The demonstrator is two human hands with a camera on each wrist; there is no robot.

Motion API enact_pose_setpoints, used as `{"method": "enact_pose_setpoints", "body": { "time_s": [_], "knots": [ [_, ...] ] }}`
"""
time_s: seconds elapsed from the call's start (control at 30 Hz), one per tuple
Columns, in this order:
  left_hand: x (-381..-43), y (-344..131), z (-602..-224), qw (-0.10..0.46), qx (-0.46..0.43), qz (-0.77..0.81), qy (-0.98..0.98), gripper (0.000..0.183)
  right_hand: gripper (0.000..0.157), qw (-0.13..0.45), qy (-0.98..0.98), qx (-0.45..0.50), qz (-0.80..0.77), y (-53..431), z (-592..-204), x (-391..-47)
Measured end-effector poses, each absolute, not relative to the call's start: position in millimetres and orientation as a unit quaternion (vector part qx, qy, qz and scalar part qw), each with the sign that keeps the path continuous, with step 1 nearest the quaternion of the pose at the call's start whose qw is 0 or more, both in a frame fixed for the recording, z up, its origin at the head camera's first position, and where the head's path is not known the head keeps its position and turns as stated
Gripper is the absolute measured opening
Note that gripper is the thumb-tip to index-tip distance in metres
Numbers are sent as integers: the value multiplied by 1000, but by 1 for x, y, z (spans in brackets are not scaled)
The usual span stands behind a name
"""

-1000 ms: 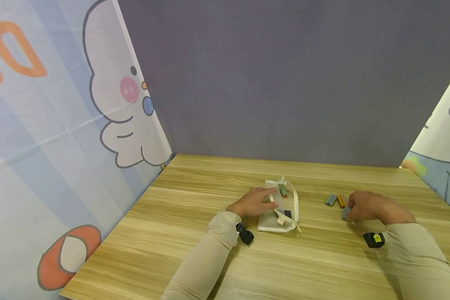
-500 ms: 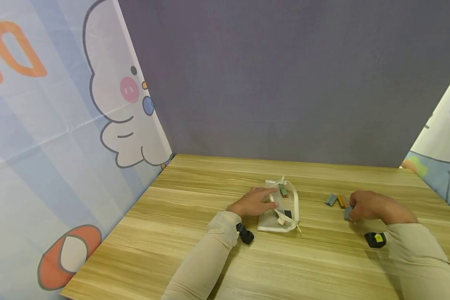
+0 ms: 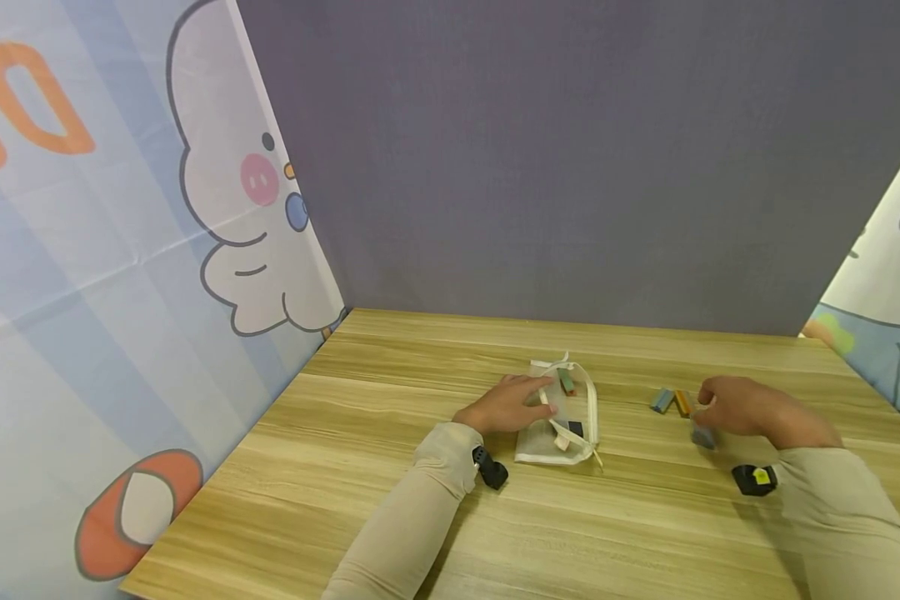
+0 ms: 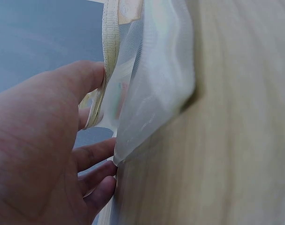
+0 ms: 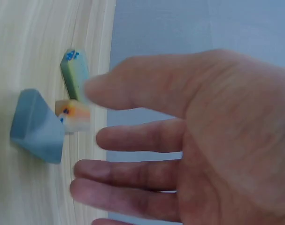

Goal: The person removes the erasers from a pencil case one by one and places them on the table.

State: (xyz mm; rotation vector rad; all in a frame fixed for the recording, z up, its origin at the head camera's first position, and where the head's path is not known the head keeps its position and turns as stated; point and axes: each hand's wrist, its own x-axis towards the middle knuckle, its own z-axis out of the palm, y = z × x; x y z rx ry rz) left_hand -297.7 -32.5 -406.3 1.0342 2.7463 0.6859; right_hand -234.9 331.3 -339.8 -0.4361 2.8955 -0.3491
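My left hand [image 3: 506, 404] grips the zippered edge of a white mesh pouch [image 3: 532, 447], its thumb and fingers on either side of the edge in the left wrist view. A green block [image 3: 566, 382] with a red end and a dark block [image 3: 575, 428] show inside the pouch's mouth. Beside a grey-blue wedge-shaped block [image 5: 36, 126] my right hand [image 3: 742, 408] has its fingers spread and holds nothing. Behind that block lie an orange block [image 3: 683, 403] and a bluish block [image 3: 662, 400], close together on the wooden table.
The wooden table [image 3: 390, 400] ends at a grey panel [image 3: 540, 167] along the back. Cartoon-printed cloth [image 3: 105, 275] hangs on the left, with more at the right edge. Small black cameras sit at both wrists.
My right hand has loosened from the grey-blue block and shifted slightly right; the block sits a little farther right and nearer me. The left hand and pouch stay still.
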Motion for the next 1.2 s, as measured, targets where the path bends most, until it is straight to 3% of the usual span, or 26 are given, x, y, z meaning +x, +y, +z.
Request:
{"method": "enact_pose_setpoints", "body": {
  "time_s": [0.7,1.2],
  "knots": [
    [-298,-32,-406,63,340,231,910,61,22,11,953,-218,-212,294,-354,-239],
    [-298,-33,-407,64,338,233,910,61,17,-13,941,-257,-219,260,-371,-241]
  ]
}}
